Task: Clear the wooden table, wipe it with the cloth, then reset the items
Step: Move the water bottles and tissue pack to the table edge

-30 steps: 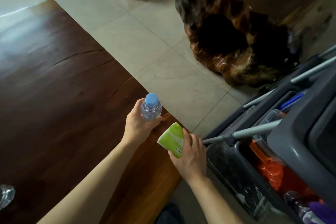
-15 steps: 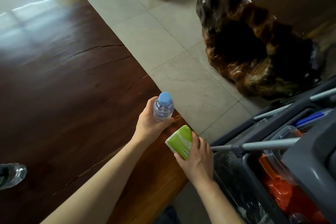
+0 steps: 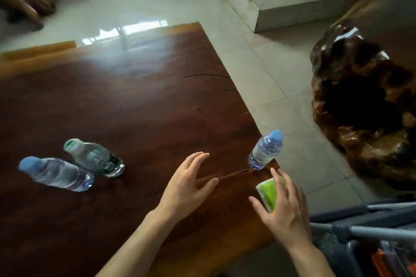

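Note:
The dark wooden table (image 3: 135, 101) fills the left and middle of the head view. A clear water bottle with a blue cap (image 3: 265, 150) stands at the table's right edge, with no hand on it. My left hand (image 3: 186, 189) hovers just left of it, fingers spread and empty. A green tissue pack (image 3: 267, 191) lies on the table near the right front corner. My right hand (image 3: 286, 211) is spread over the pack, fingers apart, not clenched around it. No cloth is in sight.
Two more water bottles stand on the left of the table, one with a blue cap (image 3: 56, 174) and one with a green cap (image 3: 94, 157). A grey cleaning cart (image 3: 360, 231) is at the lower right. A glossy carved root stump (image 3: 364, 108) sits on the tiled floor at right.
My left hand has let go of the blue-capped bottle and drawn back to the left. My right hand has opened over the green pack. The view has swung left, showing two more bottles.

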### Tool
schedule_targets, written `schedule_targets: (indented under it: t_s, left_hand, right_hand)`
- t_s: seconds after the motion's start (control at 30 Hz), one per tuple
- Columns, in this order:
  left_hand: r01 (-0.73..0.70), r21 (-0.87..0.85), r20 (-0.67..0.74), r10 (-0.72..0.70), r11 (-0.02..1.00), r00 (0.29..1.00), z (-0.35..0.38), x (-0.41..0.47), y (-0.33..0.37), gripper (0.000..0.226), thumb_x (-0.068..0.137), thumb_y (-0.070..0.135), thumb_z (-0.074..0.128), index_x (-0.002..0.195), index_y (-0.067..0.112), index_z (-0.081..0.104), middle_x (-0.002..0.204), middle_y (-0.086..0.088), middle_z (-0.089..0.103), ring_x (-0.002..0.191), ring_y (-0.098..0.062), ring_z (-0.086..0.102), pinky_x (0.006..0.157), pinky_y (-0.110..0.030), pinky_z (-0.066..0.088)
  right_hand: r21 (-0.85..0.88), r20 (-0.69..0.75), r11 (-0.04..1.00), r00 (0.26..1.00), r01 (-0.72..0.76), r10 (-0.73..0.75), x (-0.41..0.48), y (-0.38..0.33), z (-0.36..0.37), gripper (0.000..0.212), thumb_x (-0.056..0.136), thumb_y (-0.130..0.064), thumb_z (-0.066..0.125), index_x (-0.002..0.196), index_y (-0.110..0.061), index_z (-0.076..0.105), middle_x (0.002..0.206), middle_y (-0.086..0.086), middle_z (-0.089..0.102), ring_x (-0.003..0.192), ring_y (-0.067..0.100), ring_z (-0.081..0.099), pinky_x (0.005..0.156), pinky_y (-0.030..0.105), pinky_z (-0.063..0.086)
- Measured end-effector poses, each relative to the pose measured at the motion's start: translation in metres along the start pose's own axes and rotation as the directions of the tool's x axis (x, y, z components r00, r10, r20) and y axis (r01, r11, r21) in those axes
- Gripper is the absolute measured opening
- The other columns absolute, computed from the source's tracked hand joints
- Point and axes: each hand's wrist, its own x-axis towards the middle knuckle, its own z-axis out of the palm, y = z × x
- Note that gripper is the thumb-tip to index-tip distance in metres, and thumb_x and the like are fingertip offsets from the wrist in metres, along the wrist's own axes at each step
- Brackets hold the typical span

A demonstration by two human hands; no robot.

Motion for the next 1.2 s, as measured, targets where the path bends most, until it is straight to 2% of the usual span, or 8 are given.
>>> schedule_targets:
  t_s: [0.13,0.27,0.4,0.57,0.6,0.77,0.93,1.2]
  left_hand:
    - [0.068,0.040,-0.104,-0.063,0.997,0.993,-0.048,-0.056,-0.022,0.061,0.091,0.056,0.059,0.144,0.028,0.049,0.147,0.011,0.049,0.138,-0.002,0.043,0.113,-0.029,0.039]
    - [0.186,0.007,-0.222,-0.180,0.982,0.958,-0.088,-0.110,-0.045,0.056,0.091,0.054,0.060,0.140,0.030,0.052,0.142,0.017,0.052,0.133,0.003,0.046,0.111,-0.022,0.039]
    - [0.330,-0.068,-0.337,-0.333,0.942,0.881,-0.116,-0.159,-0.066,0.050,0.090,0.045,0.066,0.136,0.028,0.056,0.132,0.018,0.059,0.123,0.004,0.054,0.103,-0.019,0.045]
    - [0.451,-0.141,-0.431,-0.465,0.881,0.773,-0.139,-0.198,-0.090,0.040,0.088,0.036,0.072,0.126,0.027,0.062,0.116,0.017,0.064,0.106,-0.001,0.062,0.085,-0.014,0.045]
    - [0.461,-0.155,-0.449,-0.478,0.874,0.755,-0.143,-0.201,-0.094,0.038,0.088,0.035,0.072,0.124,0.026,0.063,0.114,0.017,0.065,0.104,-0.002,0.063,0.084,-0.016,0.046]
    - [0.487,-0.218,-0.502,-0.525,0.846,0.687,-0.156,-0.200,-0.113,0.035,0.087,0.028,0.075,0.120,0.021,0.066,0.111,0.008,0.068,0.099,-0.008,0.066,0.088,-0.035,0.057]
    - [0.528,-0.244,-0.517,-0.570,0.813,0.639,-0.157,-0.178,-0.138,0.052,0.081,0.026,0.081,0.128,0.017,0.061,0.120,0.003,0.065,0.105,-0.011,0.064,0.091,-0.038,0.055]
    - [0.561,-0.338,-0.520,-0.647,0.756,0.558,-0.149,-0.124,-0.186,0.088,0.073,0.031,0.086,0.147,0.020,0.040,0.141,0.000,0.051,0.122,-0.013,0.056,0.100,-0.040,0.051]
  right_hand:
    - [0.063,-0.105,0.966,0.964,0.251,-0.244,-0.007,-0.058,-0.007,0.081,0.077,-0.048,0.078,0.144,-0.014,0.050,0.142,0.011,0.052,0.128,0.032,0.051,0.106,0.051,0.046]
    - [0.197,-0.128,0.890,0.911,0.411,-0.393,-0.018,-0.119,-0.004,0.065,0.082,-0.038,0.077,0.138,-0.014,0.056,0.138,0.005,0.055,0.125,0.025,0.053,0.105,0.042,0.047]
    - [0.366,-0.106,0.810,0.886,0.458,-0.452,-0.031,-0.171,0.010,0.053,0.080,-0.027,0.080,0.129,-0.013,0.064,0.128,0.001,0.061,0.120,0.017,0.058,0.104,0.027,0.045]
    - [0.426,-0.076,0.767,0.864,0.480,-0.498,-0.041,-0.224,0.029,0.043,0.081,-0.016,0.083,0.121,-0.012,0.068,0.120,0.000,0.066,0.115,0.013,0.061,0.105,0.011,0.039]
    - [0.437,-0.069,0.763,0.864,0.476,-0.499,-0.041,-0.233,0.033,0.041,0.082,-0.016,0.082,0.120,-0.012,0.068,0.119,0.000,0.067,0.113,0.013,0.062,0.104,0.012,0.041]
    - [0.503,-0.044,0.750,0.880,0.429,-0.474,-0.030,-0.271,0.056,0.033,0.084,-0.016,0.080,0.115,-0.011,0.070,0.110,0.001,0.071,0.102,0.014,0.068,0.089,0.037,0.058]
    - [0.506,0.055,0.769,0.874,0.392,-0.482,0.000,-0.296,0.086,0.047,0.083,-0.019,0.081,0.125,-0.009,0.064,0.116,0.005,0.069,0.103,0.018,0.068,0.092,0.040,0.057]
    - [0.545,0.250,0.775,0.820,0.321,-0.515,0.059,-0.319,0.134,0.096,0.075,-0.034,0.088,0.152,-0.013,0.034,0.151,0.006,0.045,0.137,0.019,0.048,0.111,0.041,0.045]
